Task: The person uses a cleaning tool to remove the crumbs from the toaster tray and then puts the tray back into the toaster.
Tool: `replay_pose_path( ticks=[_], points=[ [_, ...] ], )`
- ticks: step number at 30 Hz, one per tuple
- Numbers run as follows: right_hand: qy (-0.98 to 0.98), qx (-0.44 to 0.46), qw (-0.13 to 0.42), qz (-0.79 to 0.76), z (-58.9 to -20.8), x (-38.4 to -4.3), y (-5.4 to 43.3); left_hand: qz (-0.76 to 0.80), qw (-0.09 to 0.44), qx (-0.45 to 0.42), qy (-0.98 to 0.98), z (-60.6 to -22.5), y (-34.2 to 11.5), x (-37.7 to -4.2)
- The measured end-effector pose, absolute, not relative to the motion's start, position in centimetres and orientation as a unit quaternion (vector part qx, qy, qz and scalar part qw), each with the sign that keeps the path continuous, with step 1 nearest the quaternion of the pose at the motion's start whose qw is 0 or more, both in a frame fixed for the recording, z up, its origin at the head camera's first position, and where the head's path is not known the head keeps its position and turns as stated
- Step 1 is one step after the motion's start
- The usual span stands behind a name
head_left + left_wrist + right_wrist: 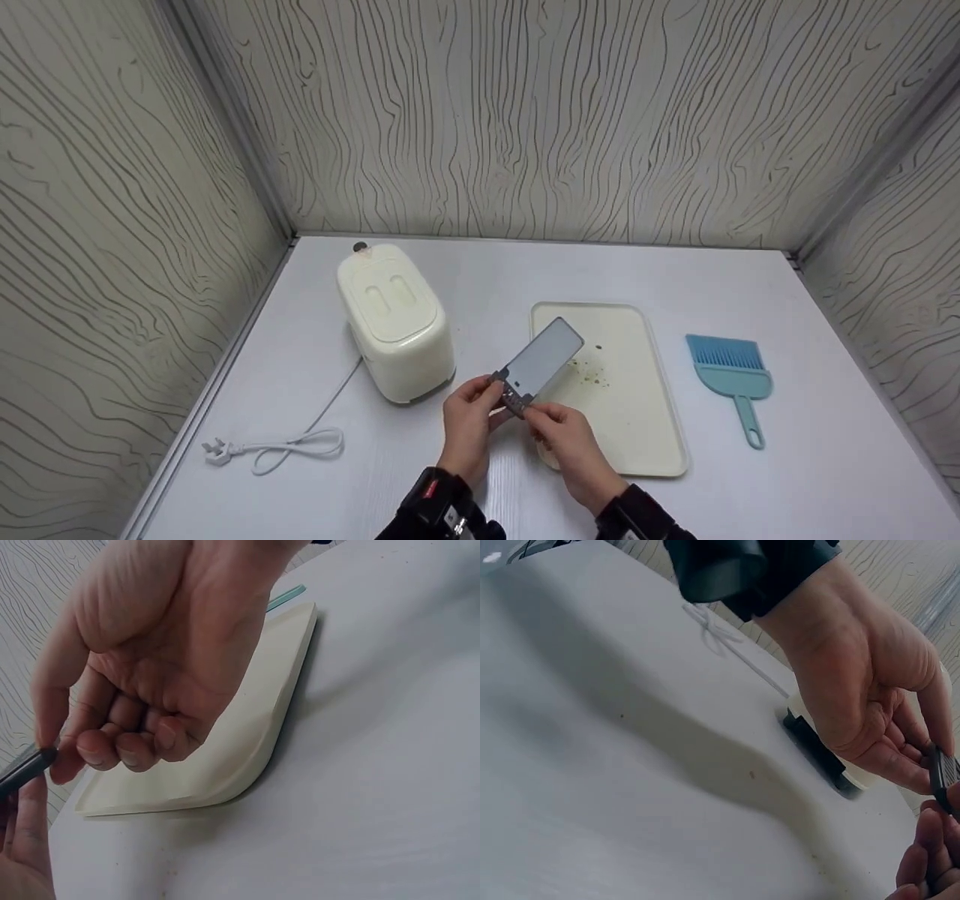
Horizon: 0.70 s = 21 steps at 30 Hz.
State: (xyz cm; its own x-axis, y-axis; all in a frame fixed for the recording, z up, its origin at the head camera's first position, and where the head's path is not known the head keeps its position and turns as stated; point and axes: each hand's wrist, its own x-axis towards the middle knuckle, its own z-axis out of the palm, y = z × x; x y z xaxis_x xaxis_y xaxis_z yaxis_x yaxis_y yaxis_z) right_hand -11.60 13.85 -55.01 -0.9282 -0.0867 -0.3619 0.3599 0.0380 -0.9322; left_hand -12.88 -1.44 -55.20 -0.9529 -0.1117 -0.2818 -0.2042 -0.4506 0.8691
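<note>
Both hands hold a toaster crumb tray [541, 356], a thin flat light-grey plate with a dark end. The left hand [469, 420] pinches the left corner of that dark end between thumb and fingers. At the opposite corner, the right hand [574, 450] pinches with thumb and forefinger. The plate slants away to the upper right, over the left edge of a cream serving tray [630, 442]. Brown crumbs [590, 373] lie on the serving tray. In the left wrist view, the dark end [26, 771] appears edge-on. The plate's underside is hidden in the head view.
A cream toaster [405, 367] with a lid on top stands to the left. Its white cord and plug [217, 452] lie looped at the front left. A blue brush in a teal dustpan [731, 381] lies at right. Patterned walls border the table on three sides.
</note>
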Motion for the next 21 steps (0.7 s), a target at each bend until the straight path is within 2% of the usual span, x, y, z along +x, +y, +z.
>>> replay_pose_path(
  ticks=[10, 21],
  points=[
    [0.666, 0.119, 0.161, -0.719, -55.1, -11.5, 13.8, 0.841, 0.027, -0.150, 0.519, -55.3, -1.1, -12.7],
    [0.638, 0.172, 0.101, -0.744, -55.4, -11.8, 14.3, 0.794, 0.087, -0.142, 0.585, -55.2, -0.6, -11.9]
  ],
)
